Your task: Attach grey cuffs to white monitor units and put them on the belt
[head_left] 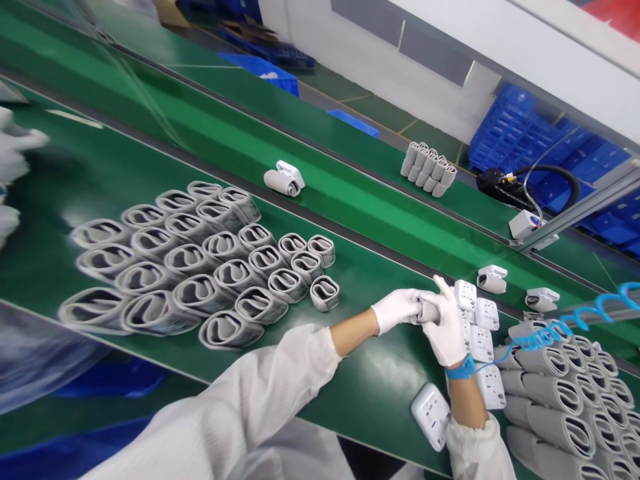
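Note:
Both gloved hands meet over the green bench and hold one rolled grey cuff, partly hidden by fingers. My left hand pinches its left side. My right hand lies over it from the right, thumb and some fingers around it and another finger stretched out; a blue wrist strap is on that wrist. Close beside the right hand stand several white box-shaped devices with small openings. Nearer to me lies a single white device. Left of my hands, many rolled cuffs stand on end in rows.
Stacked rolled cuffs fill the right side. A coiled blue cord runs to my strap. On the green conveyor lie devices with cuffs. Grey cuffs stand beyond it. A metal post rises at right; another person's white-gloved hand shows left.

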`<state>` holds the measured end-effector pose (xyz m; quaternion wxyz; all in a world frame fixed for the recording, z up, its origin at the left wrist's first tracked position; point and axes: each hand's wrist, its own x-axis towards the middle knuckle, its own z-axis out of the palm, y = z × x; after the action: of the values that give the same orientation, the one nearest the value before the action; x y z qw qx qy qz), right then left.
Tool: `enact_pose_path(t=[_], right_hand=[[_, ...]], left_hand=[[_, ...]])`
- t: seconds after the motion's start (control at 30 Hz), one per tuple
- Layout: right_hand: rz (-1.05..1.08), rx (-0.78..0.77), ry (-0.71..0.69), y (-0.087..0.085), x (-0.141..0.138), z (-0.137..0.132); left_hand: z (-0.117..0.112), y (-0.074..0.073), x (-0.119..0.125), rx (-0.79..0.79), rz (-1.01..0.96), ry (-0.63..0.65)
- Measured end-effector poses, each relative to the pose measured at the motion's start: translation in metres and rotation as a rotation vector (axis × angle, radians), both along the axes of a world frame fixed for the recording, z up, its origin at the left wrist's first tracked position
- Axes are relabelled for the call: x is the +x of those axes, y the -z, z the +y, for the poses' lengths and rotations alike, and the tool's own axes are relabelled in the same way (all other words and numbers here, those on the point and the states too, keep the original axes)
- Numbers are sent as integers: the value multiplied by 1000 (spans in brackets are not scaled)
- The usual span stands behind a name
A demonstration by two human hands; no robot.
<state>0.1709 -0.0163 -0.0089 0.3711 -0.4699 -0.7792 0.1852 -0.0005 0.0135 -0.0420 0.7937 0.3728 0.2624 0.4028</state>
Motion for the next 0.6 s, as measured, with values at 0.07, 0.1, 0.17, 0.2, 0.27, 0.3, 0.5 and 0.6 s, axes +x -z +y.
enact_pose_path(t=[0.07, 0.1, 0.17, 0.2, 0.27, 0.3, 0.5, 0.6], right_hand=[[-1, 6, -1, 0, -2, -1], [-4, 5, -4, -1, -3, -2], [-8, -4, -6, -4, -5, -5], [-7, -12, -4, -6, -6, -6], [13, -43, -1, -11, -6, -10], [38, -66, -10, -13, -5, -11], [604, -284, -110, -8, 9, -2], [640, -335, -8, -2, 14, 5]], left_hand=[[0, -2, 2, -5, 25, -24], [0, -2, 2, -12, 31, -42], [-1, -3, 3, -19, 40, -61], [-1, -4, 3, -10, 49, -65], [-1, -4, 2, 33, 73, -72], [-1, -5, 2, 61, 87, -81], [2, -10, -2, 96, -9, -128], [5, -10, -7, -42, -69, -30]])
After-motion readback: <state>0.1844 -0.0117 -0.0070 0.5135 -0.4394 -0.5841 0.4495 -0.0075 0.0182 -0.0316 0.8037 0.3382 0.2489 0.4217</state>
